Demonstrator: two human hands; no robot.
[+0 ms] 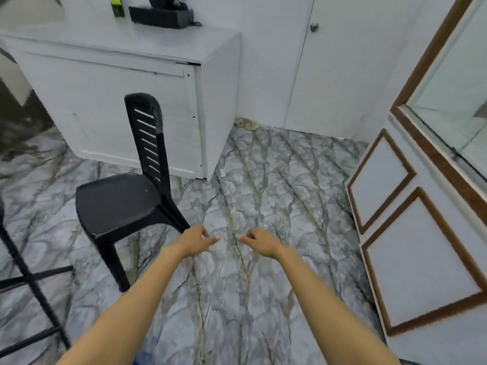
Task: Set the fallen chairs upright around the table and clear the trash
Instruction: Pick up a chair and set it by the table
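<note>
Both left hand (pixel 196 239) and right hand (pixel 259 242) hover empty, fingers loosely curled, near upright chair (pixel 123 200).

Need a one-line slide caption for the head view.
Empty left hand and empty right hand extend over the marble floor beside an upright black chair before a white cabinet.

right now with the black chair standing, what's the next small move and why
Probably step toward the pale crumpled thing on the floor in the corner by the white cabinet and reach for it. The black chair already stands upright, the left hand and right hand hold nothing, and that thing looks like trash, though blurred.
</note>
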